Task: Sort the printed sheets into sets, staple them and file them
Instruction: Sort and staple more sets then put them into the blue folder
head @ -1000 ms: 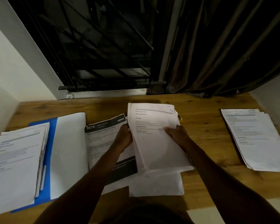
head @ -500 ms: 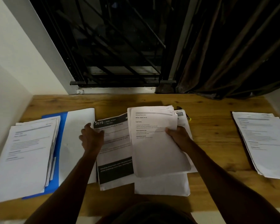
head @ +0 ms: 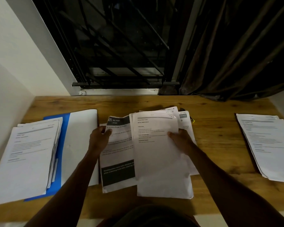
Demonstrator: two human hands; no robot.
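Pinching the upper left edge of the banner sheet [head: 118,163] with the left hand [head: 99,139], thumb on top. Gripping the right edge of the sheaf [head: 161,164] with the right hand [head: 181,140], thumb pressing on the print. Working mid-table [head: 220,128], sheaf overlapping the banner sheet. Leaving the left stack [head: 28,154] on the blue folder [head: 65,128] and the right stack [head: 269,145] well apart.

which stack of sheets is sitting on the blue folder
The far-left stack: it alone lies on the blue folder. The right stack rests directly on the wooden table.
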